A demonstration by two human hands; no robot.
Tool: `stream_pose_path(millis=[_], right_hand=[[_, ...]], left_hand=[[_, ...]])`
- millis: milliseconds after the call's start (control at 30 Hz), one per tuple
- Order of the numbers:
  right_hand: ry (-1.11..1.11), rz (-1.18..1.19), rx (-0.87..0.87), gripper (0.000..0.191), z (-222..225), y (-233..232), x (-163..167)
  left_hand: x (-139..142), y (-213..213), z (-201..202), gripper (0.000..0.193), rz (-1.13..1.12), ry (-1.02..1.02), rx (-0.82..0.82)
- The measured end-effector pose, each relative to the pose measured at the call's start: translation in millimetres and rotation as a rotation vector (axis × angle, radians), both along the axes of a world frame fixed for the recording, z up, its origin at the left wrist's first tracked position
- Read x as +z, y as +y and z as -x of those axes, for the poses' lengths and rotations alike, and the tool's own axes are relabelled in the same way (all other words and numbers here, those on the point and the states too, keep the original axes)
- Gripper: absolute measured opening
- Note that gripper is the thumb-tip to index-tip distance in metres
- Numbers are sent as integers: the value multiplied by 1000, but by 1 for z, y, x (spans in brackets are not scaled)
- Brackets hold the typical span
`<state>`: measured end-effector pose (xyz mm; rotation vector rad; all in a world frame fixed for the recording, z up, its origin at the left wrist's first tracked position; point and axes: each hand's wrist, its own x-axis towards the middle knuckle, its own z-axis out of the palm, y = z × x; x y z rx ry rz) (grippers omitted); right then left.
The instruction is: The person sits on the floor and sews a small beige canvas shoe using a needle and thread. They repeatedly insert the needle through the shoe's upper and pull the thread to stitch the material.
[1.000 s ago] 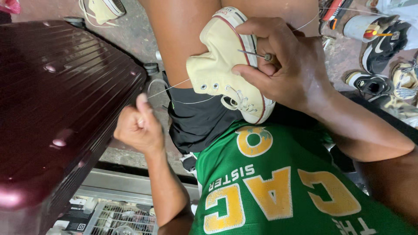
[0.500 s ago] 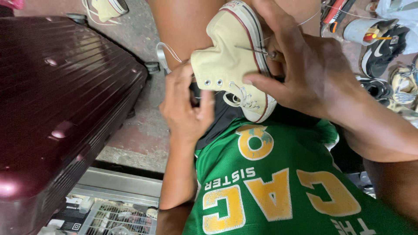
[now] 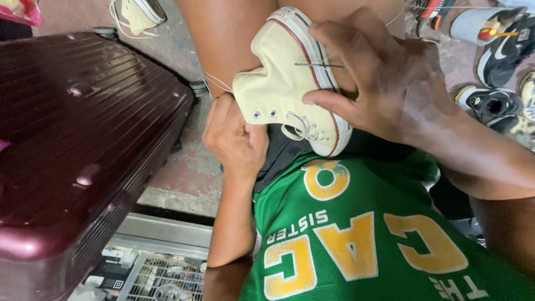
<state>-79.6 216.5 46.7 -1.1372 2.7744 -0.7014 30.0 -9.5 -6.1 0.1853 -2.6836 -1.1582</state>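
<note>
Cream sneaker (image 3: 290, 83): propped on bare knee, sole turned right. Right hand (image 3: 390, 83): fingers clamped over sole, needle (image 3: 319, 65) through the rim. Left hand (image 3: 234, 136): curled, gripping the shoe's ankle edge from below. Maroon suitcase (image 3: 72, 134): left.

A cream high-top canvas sneaker (image 3: 290, 83) with a red stripe along its white sole rests on the person's bare thigh (image 3: 223, 39), toe pointing down toward the green jersey (image 3: 356, 234) with yellow letters. The right hand (image 3: 384, 83) wraps over the sole, thumb pressing the canvas side, and a thin metal needle (image 3: 320, 66) lies across the sole edge by its fingers. The left hand (image 3: 234, 136) is closed against the ankle collar of the sneaker, next to the eyelets, with pale thread (image 3: 214, 82) running up from it. A dark maroon ribbed suitcase (image 3: 78, 139) stands to the left. More shoes (image 3: 501, 72) lie on the floor at upper right.
</note>
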Motion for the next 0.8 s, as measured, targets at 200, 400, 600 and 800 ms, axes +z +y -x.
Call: stream_pose_path(millis=[200, 400, 600, 800], right_hand=[[5, -50, -26, 68, 3, -8, 3], [-96, 15, -23, 61, 0, 3, 1], [-220, 117, -99, 56, -5, 4, 10], [-255, 162, -143, 54, -5, 0, 6]], left_hand=[[-13, -52, -13, 44, -70, -87, 426], [1, -77, -20, 15, 225, 66, 420], [33, -23, -1, 45, -415, -158, 23], [23, -15, 4, 20, -83, 21, -123]])
